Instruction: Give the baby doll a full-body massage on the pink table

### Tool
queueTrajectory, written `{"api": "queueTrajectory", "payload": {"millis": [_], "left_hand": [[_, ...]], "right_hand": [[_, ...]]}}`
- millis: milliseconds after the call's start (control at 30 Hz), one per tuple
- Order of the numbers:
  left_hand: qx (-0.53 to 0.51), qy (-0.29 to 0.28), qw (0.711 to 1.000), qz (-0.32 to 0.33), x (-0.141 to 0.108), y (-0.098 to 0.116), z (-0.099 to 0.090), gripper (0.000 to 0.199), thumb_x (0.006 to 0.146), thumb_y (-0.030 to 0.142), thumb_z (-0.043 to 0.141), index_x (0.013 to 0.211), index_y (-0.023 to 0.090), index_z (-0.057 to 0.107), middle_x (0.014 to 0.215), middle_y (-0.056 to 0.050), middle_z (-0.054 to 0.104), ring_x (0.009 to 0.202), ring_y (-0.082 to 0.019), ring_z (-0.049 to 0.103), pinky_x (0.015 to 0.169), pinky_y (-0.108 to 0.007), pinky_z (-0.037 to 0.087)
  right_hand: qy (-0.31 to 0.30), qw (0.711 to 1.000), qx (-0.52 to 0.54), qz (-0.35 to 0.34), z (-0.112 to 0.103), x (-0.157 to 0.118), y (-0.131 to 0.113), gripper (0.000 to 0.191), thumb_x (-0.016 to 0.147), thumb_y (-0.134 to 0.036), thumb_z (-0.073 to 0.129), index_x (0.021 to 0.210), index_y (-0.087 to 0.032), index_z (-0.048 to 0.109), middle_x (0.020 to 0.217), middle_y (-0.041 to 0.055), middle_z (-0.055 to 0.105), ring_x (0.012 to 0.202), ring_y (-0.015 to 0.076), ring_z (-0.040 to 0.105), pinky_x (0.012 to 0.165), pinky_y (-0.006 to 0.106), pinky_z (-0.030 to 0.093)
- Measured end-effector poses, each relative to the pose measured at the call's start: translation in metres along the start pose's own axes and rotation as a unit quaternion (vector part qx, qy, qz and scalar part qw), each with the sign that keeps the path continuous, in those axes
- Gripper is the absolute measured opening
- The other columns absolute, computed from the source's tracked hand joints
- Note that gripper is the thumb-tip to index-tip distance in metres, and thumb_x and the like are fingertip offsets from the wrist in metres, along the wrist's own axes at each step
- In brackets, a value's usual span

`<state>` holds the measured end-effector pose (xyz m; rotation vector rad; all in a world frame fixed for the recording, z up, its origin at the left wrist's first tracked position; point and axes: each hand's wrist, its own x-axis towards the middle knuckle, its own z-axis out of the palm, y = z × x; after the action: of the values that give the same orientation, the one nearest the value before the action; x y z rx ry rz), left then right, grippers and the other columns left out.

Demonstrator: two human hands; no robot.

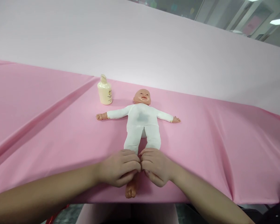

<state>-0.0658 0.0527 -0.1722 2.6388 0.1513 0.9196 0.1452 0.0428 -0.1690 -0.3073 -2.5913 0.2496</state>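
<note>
A baby doll (142,119) with a white cloth body lies on its back, head away from me and arms spread wide. My left hand (122,167) is closed around the doll's lower leg on the left, and that leg's bare foot (130,190) sticks out below it. Over the other lower leg, my right hand (156,166) is curled with bent fingers, hiding that foot. The knuckles of both hands nearly meet between the legs. A greyish patch (142,117) marks the doll's chest.
A cream pump bottle (105,92) stands upright left of the doll's head. Pink cloth (60,130) with folds covers the table, whose front edge is just below the doll's foot. Behind rises a white panel (140,46).
</note>
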Motion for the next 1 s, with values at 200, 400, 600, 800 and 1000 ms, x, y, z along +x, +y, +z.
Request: {"api": "queueTrajectory", "payload": {"millis": [200, 400, 600, 800, 1000], "left_hand": [[-0.001, -0.003, 1.0, 0.005, 0.0, 0.0, 0.0, 0.013, 0.084, 0.011, 0.04, 0.092, 0.02, 0.046, 0.079, -0.004, 0.058, 0.075, -0.017, 0.052, 0.07, -0.03, 0.045], [0.0, 0.001, 1.0, 0.01, 0.001, 0.0, 0.0, 0.013, 0.085, 0.012, 0.039, 0.092, 0.02, 0.045, 0.08, -0.005, 0.059, 0.076, -0.017, 0.053, 0.071, -0.029, 0.045], [-0.002, 0.001, 1.0, 0.006, 0.001, -0.001, 0.0, 0.012, 0.084, 0.012, 0.039, 0.09, 0.02, 0.045, 0.079, -0.004, 0.059, 0.075, -0.017, 0.052, 0.069, -0.03, 0.045], [-0.012, 0.002, 1.0, 0.003, 0.001, 0.0, 0.0, 0.013, 0.083, 0.01, 0.04, 0.09, 0.02, 0.044, 0.077, -0.004, 0.057, 0.073, -0.017, 0.051, 0.068, -0.03, 0.044], [-0.019, 0.002, 1.0, 0.002, 0.001, 0.0, 0.0, 0.015, 0.082, 0.009, 0.041, 0.09, 0.02, 0.044, 0.078, -0.004, 0.057, 0.073, -0.017, 0.05, 0.068, -0.03, 0.044]], "right_hand": [[0.011, 1.0, -0.01, -0.01, 0.003, 0.001, 0.001, 0.012, 0.084, -0.024, 0.035, 0.073, -0.022, 0.038, 0.059, -0.0009, 0.044, 0.057, 0.0168, 0.043, 0.068, 0.033, 0.046], [-0.037, 0.999, -0.012, 0.007, 0.01, -0.004, 0.005, 0.032, 0.089, -0.044, 0.042, 0.066, -0.023, 0.034, 0.058, -0.0025, 0.043, 0.057, 0.0151, 0.045, 0.07, 0.034, 0.047], [-0.037, 0.999, 0.011, 0.014, 0.011, -0.006, 0.007, 0.037, 0.089, -0.05, 0.044, 0.066, -0.022, 0.035, 0.059, -0.0021, 0.045, 0.06, 0.015, 0.047, 0.071, 0.034, 0.047], [-0.025, 0.999, 0.027, 0.015, 0.011, -0.005, 0.007, 0.038, 0.089, -0.052, 0.043, 0.068, -0.022, 0.036, 0.06, -0.0024, 0.046, 0.059, 0.0143, 0.047, 0.071, 0.034, 0.046], [-0.044, 0.998, 0.028, 0.019, 0.011, -0.005, 0.007, 0.039, 0.089, -0.053, 0.045, 0.067, -0.022, 0.037, 0.061, -0.0019, 0.047, 0.061, 0.0147, 0.047, 0.072, 0.034, 0.046]]}}
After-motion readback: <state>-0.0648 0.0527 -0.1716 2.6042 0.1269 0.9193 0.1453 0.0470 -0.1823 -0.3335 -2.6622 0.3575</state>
